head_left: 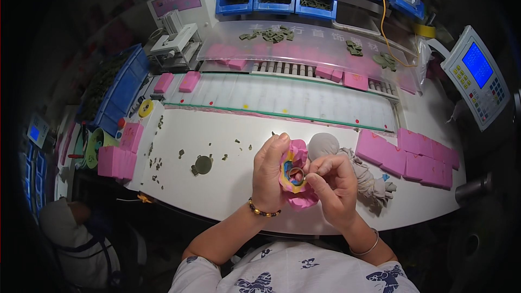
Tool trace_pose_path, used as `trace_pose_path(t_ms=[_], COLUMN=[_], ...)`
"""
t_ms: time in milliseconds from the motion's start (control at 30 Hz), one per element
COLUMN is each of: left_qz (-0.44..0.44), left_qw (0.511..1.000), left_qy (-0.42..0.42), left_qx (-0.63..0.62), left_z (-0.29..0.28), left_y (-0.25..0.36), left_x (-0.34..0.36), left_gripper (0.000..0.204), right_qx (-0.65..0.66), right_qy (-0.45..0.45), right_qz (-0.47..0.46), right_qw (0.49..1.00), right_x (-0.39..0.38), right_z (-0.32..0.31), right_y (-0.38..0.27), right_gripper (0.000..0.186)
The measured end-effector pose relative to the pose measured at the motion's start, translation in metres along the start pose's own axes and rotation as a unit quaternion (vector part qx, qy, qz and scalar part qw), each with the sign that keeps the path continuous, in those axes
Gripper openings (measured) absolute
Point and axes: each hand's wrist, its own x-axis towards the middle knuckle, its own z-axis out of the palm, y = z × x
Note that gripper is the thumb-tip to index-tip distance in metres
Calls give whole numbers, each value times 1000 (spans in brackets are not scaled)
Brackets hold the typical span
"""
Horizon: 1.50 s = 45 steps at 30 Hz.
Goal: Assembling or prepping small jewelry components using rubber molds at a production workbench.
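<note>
Just right of the table's middle, my left hand [270,171] is closed round a pink rubber mould [298,152], bent open so that its yellow and blue inside shows. A thin ring-shaped piece [296,173] sits at the mould's opening. My right hand [336,184] pinches at the ring's right edge with thumb and forefinger; the fingertips partly hide the contact. Behind the right hand lies a tied grey cloth bundle [324,145] with a round end and gathered folds. To the left, a dark green disc [203,165] lies among small green scraps [181,153].
Pink mould blocks [418,154] line the right side; others [116,161] stand at the left edge. A long glass-edged strip [282,103] crosses behind, under a clear cover [320,38] holding green pieces. At right stands a keypad screen [479,70]. Another person [81,239] sits lower left.
</note>
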Motion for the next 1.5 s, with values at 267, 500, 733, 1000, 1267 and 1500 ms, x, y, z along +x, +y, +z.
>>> trace_pose_path(t_ms=[267, 500, 733, 1000, 1267, 1500], left_qz=[-101, -33, -152, -149, 165, 265], left_qw=[995, 968, 956, 959, 878, 823], left_qy=[-11, -122, -182, -185, -194, -135], left_qx=[-4, 215, 175, 153, 405, 484], left_z=[-9, -12, -17, -18, -18, -19], left_y=[-9, 4, 13, 10, 7, 27], left_x=[1, -9, -4, -8, -10, 1], left_gripper=[39, 36, 15, 10, 12, 12], right_qx=[120, -350, -387, -361, 74, -80], right_qy=[76, 0, -96, -88, -19, 41], right_qz=[-14, -265, -289, -255, 198, 221], right_qw=[990, 899, 871, 893, 977, 971], right_x=[8, 21, 16, 7, -2, 14], right_z=[-1, -35, -39, -37, -32, -35], right_y=[-19, -24, -23, -19, -10, -23], right_gripper=[23, 28, 24, 23, 8, 5])
